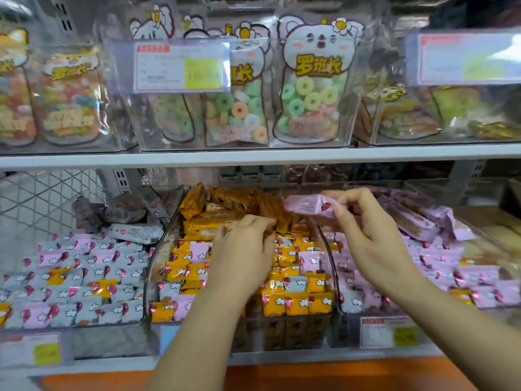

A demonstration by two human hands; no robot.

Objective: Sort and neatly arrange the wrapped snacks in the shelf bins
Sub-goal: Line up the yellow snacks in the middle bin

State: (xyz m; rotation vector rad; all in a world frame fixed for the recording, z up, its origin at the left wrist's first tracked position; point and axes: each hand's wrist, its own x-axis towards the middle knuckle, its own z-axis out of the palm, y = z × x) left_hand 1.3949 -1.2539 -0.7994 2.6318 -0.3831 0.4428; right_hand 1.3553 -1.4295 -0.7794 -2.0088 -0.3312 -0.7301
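a pink wrapped snack (306, 205) is up in the air over the back of the shelf bins, roughly above the line where the middle bin (148, 277) meets the right bin (342, 328). the right hand (375, 244) pinches it by its right end between thumb and fingertips, the other fingers loosely curled. we see the snack lying about level, its printed side toward us.

the left hand (242, 255) is down in the middle bin, palm down, with its fingers bent onto the long orange packs (203, 224) at the back. we cannot tell whether it grips one or only rests on them.

the middle bin holds mostly small orange snacks (296, 303) standing in rows, with a few pink and grey ones mixed among them. the right bin is filled largely with pink snacks (465, 275), plus an orange one near its front. the left bin (98, 342) holds grey snacks (93, 277) mixed with pink and a few orange.

on the shelf above (253, 156) stand clear bags of ring sweets (310, 103) with a cartoon animal on top, and a price label (180, 67) hangs in front of them. an orange ledge (310, 373) runs below the bins.
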